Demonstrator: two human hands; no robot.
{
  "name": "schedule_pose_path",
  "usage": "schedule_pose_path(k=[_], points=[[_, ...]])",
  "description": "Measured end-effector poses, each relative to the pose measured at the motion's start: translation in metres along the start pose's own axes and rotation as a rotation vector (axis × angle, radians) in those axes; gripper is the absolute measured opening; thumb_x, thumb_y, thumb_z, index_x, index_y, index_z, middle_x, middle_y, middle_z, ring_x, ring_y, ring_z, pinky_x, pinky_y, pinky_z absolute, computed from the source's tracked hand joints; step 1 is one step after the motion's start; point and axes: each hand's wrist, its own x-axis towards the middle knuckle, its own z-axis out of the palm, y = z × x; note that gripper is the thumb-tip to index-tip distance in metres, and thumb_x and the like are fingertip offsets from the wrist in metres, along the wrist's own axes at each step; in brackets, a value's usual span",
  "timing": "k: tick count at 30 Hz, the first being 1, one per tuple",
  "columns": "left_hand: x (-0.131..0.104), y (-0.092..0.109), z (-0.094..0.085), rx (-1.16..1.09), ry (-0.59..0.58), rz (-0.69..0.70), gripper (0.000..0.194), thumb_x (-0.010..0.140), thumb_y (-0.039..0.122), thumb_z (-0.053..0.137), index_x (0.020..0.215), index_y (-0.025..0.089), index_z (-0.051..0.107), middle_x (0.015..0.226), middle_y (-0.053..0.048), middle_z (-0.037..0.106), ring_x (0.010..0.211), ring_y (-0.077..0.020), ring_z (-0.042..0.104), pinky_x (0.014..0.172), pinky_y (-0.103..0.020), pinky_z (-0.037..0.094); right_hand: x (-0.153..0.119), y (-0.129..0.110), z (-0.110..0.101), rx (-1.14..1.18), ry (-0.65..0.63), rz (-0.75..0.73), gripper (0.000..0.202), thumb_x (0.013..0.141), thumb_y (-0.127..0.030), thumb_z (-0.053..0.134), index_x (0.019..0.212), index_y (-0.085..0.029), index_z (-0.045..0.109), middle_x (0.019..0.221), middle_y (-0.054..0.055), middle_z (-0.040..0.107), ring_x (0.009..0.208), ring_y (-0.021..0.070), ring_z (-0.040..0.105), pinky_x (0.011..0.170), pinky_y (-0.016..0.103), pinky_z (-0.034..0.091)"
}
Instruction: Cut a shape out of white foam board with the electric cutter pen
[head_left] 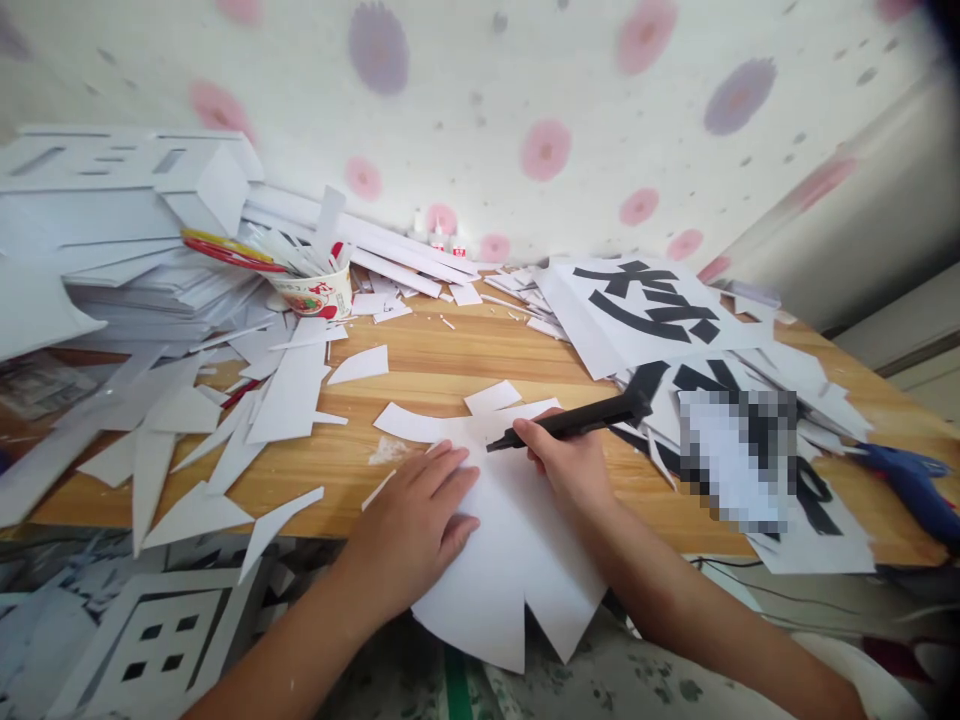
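A white cut board with a notched lower edge lies at the table's front edge and hangs partly over it. My left hand rests flat on its left side, fingers spread. In my right hand is a black pen-like tool, its thin tip at the upper middle of the board. Whether the tip touches the surface I cannot tell. Curved white pieces lie at or partly under the board's upper edge.
White offcuts cover the wooden table's left side. Behind them stands a paper cup of tools. Sheets with black characters lie at right, near a blue glue gun. Small bottles stand by the wall.
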Motion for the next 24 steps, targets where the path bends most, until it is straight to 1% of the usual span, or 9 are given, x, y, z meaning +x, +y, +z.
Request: schedule_pose_path(k=[5,10,15,20,24], points=[[0.0010,-0.0002,-0.0002,-0.010,0.007,-0.007,0.037,0.089,0.029,0.056,0.123,0.018,0.061,0.137,-0.011,0.058,0.131,-0.0310,0.049,0.106,-0.051,0.046,-0.0020,0.0004,-0.0010,-0.067,0.010,-0.032,0.035,0.065,-0.046,0.077,0.056,-0.020,0.056,0.041,-0.005,0.048,0.038,0.0101,0.040,0.039,0.024,0.030],[-0.0008,-0.0020,0.0007,-0.041,0.013,-0.012,0.039,0.087,0.030,0.058,0.124,0.019,0.060,0.137,-0.010,0.058,0.131,-0.0301,0.048,0.108,-0.049,0.045,-0.0011,0.0021,-0.0018,-0.075,-0.021,-0.012,0.038,0.064,-0.049,0.077,0.054,-0.021,0.054,0.041,-0.005,0.048,0.038,0.0114,0.041,0.039,0.026,0.031],[0.0000,-0.0026,0.0010,-0.048,0.006,-0.027,0.039,0.087,0.030,0.059,0.124,0.020,0.061,0.138,-0.009,0.058,0.131,-0.0304,0.049,0.107,-0.050,0.046,-0.0008,0.0052,-0.0005,-0.100,-0.016,-0.045,0.037,0.065,-0.050,0.076,0.056,-0.022,0.053,0.044,-0.004,0.048,0.040,0.0119,0.041,0.041,0.027,0.031],[0.0014,-0.0023,0.0001,-0.054,-0.011,-0.040,0.042,0.086,0.029,0.059,0.127,0.021,0.059,0.140,-0.009,0.057,0.132,-0.0303,0.048,0.108,-0.050,0.044,0.0006,0.0023,-0.0021,-0.190,-0.068,-0.133,0.038,0.063,-0.045,0.077,0.051,-0.023,0.049,0.044,-0.006,0.045,0.045,0.0119,0.040,0.046,0.027,0.032],[0.0018,-0.0022,-0.0006,-0.018,-0.023,-0.029,0.042,0.087,0.031,0.058,0.127,0.020,0.058,0.140,-0.010,0.056,0.130,-0.0306,0.049,0.107,-0.050,0.045,0.0010,-0.0033,-0.0059,-0.208,-0.150,-0.131,0.036,0.064,-0.043,0.078,0.053,-0.023,0.050,0.047,-0.005,0.048,0.050,0.0129,0.043,0.049,0.026,0.033]])
